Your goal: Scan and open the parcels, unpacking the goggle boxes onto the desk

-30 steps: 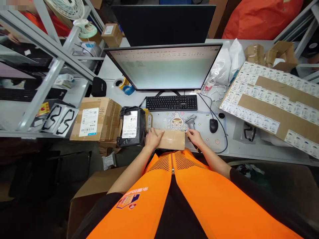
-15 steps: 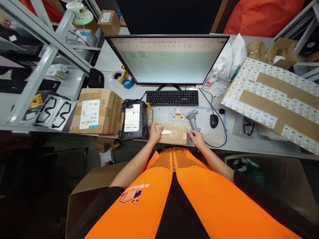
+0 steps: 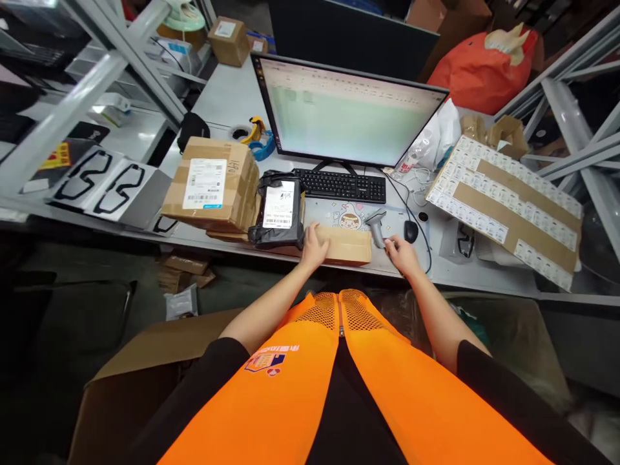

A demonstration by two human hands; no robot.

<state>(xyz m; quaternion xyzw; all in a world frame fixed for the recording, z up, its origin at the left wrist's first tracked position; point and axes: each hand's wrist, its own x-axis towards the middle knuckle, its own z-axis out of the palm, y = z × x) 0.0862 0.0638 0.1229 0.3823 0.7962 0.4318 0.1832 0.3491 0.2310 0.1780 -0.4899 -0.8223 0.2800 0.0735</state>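
A small taped cardboard box (image 3: pixel 349 246) lies at the desk's front edge. My left hand (image 3: pixel 314 249) is closed on its left end, fingers over the top. To the right of the box, my right hand (image 3: pixel 403 256) rests by the foot of a grey barcode scanner (image 3: pixel 376 227). Its fingers are drawn together; whatever may be between them is too small to make out, and I cannot tell whether they touch the scanner. A black-wrapped parcel (image 3: pixel 279 213) with a white label sits just left of my left hand.
A big labelled carton (image 3: pixel 210 184) stands further left. Behind the small box are a keyboard (image 3: pixel 339 185) and a monitor (image 3: pixel 349 116). A mouse (image 3: pixel 411 231) with its cable lies right, before a large label-covered cardboard sheet (image 3: pixel 504 206). Tape rolls (image 3: pixel 261 145) sit behind the parcels.
The view has turned and shifted. My right hand has moved away from the box's right end, towards the scanner's foot. My left hand stays on the box's left end.
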